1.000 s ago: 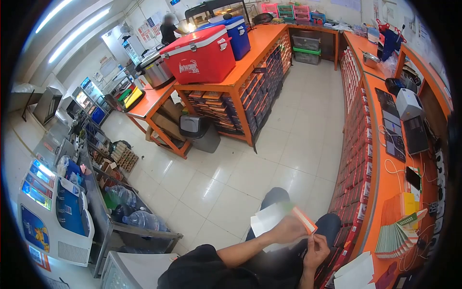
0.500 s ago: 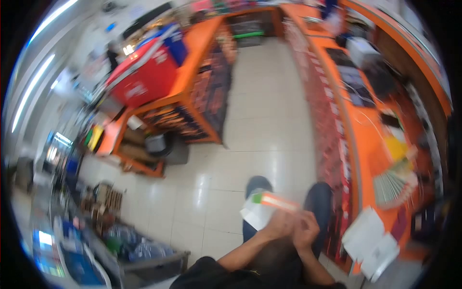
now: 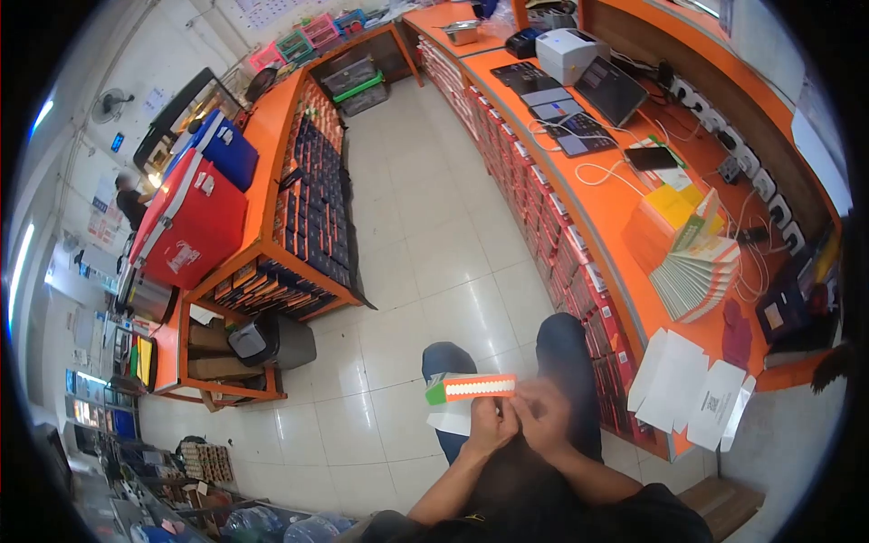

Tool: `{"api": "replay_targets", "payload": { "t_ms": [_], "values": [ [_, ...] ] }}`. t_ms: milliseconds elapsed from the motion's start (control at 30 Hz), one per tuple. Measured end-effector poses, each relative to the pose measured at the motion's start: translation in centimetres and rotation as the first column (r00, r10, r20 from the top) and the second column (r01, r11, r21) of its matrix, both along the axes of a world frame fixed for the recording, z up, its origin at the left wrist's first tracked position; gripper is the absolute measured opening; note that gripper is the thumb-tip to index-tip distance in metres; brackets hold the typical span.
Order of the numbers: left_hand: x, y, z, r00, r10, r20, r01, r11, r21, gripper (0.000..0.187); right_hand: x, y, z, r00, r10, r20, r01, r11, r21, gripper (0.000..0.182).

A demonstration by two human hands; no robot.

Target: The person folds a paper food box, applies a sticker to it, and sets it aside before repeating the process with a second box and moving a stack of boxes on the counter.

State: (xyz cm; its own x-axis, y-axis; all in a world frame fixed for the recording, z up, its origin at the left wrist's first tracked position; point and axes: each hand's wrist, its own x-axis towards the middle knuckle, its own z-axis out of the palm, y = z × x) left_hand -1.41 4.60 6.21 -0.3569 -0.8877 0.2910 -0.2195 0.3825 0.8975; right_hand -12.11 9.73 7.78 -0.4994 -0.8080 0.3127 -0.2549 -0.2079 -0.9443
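Note:
Above my lap, my left hand (image 3: 491, 428) is closed on a flat orange, white and green carton (image 3: 480, 386) with a zigzag white strip. The carton's green end points left, and a white flap (image 3: 448, 418) hangs below it. My right hand (image 3: 541, 416) is at the carton's right end, its fingers bent close to my left fingertips and blurred. Whether it grips the carton cannot be made out. On the orange counter to the right, a fanned stack of similar cartons (image 3: 688, 282) stands near an unfolded white box (image 3: 672, 380).
The orange counter (image 3: 625, 213) along the right bears a phone (image 3: 651, 158), a laptop (image 3: 611, 90), a white printer (image 3: 572, 56) and cables. Across the tiled aisle are a red cooler (image 3: 195, 222), a blue cooler (image 3: 226, 149) and a grey bin (image 3: 288, 342). A person (image 3: 131, 201) stands far left.
The view has swung to the right and sharpened. The carton now lies more level across my hands, with its zigzag strip visible. My hands remain close together.

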Motion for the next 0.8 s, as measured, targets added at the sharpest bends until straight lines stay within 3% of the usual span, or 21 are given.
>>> {"api": "replay_targets", "payload": {
  "t_ms": [67, 100, 267, 367, 400, 467, 500, 533, 600, 633, 700, 733, 800],
  "values": [
    [-0.5, -0.3, 1.1, 0.996, -0.035, -0.078, 0.031, 0.998, -0.059, 0.018, -0.2, -0.2, 0.4, 1.0, 0.02, -0.001, -0.02, 1.0, -0.013, 0.012],
    [-0.1, -0.2, 0.5, 0.999, -0.039, 0.034, 0.04, 0.999, -0.031, 0.018, -0.2, -0.3, 0.5, 1.0, 0.022, 0.001, -0.022, 1.0, -0.013, 0.012],
    [-0.3, -0.1, 0.3, 1.0, 0.01, -0.003, -0.01, 0.999, -0.033, 0.021, -0.3, -0.7, -0.2, 0.996, 0.087, 0.029, -0.085, 0.995, -0.047, 0.011],
    [-0.6, 0.5, 0.9, 0.966, -0.103, -0.236, 0.17, 0.943, 0.286, 0.018, -1.5, -1.2, -1.9, 0.99, 0.053, 0.131, -0.041, 0.995, -0.092, 0.017],
    [-0.7, 1.0, 0.6, 0.972, -0.137, -0.189, 0.174, 0.965, 0.197, 0.018, -2.1, -1.6, -2.2, 0.989, 0.077, 0.126, -0.064, 0.992, -0.111, 0.017],
    [-0.1, 0.7, 1.7, 0.951, -0.284, -0.123, 0.303, 0.933, 0.192, 0.021, -3.2, -1.7, -2.3, 0.964, 0.056, 0.26, -0.026, 0.993, -0.114, 0.015],
    [-0.7, 1.2, 0.7, 0.977, -0.207, -0.057, 0.206, 0.978, -0.037, 0.023, -4.0, -1.8, -2.0, 0.995, 0.054, 0.084, -0.042, 0.99, -0.137, 0.014],
    [-0.6, 1.4, 1.0, 0.99, -0.141, 0.019, 0.141, 0.966, -0.215, 0.025, -4.4, -1.8, -1.7, 0.994, 0.073, 0.082, -0.06, 0.988, -0.143, 0.014],
    [-0.2, 1.6, 3.9, 0.953, -0.213, -0.217, 0.255, 0.947, 0.193, 0.028, -4.6, -1.8, -1.1, 0.996, 0.012, -0.088, -0.031, 0.977, -0.213, 0.013],
    [0.1, 1.5, 3.7, 0.958, -0.192, -0.212, 0.233, 0.955, 0.185, 0.028, -4.3, -1.6, -0.7, 0.995, -0.04, -0.089, 0.022, 0.979, -0.201, 0.014],
    [0.8, 2.0, 3.1, 0.846, -0.077, -0.528, 0.335, 0.847, 0.412, 0.032, -3.8, -1.6, -1.2, 0.995, -0.082, -0.05, 0.069, 0.972, -0.227, 0.014],
    [1.0, 2.0, 2.7, 0.849, -0.061, -0.524, 0.315, 0.856, 0.41, 0.032, -3.6, -1.6, -1.5, 0.989, -0.147, -0.016, 0.139, 0.96, -0.242, 0.014],
    [0.8, 1.5, 2.0, 0.816, 0.088, -0.571, 0.199, 0.885, 0.421, 0.036, -3.0, -1.8, -2.4, 0.991, -0.111, 0.076, 0.127, 0.956, -0.264, 0.013]
  ]
}}
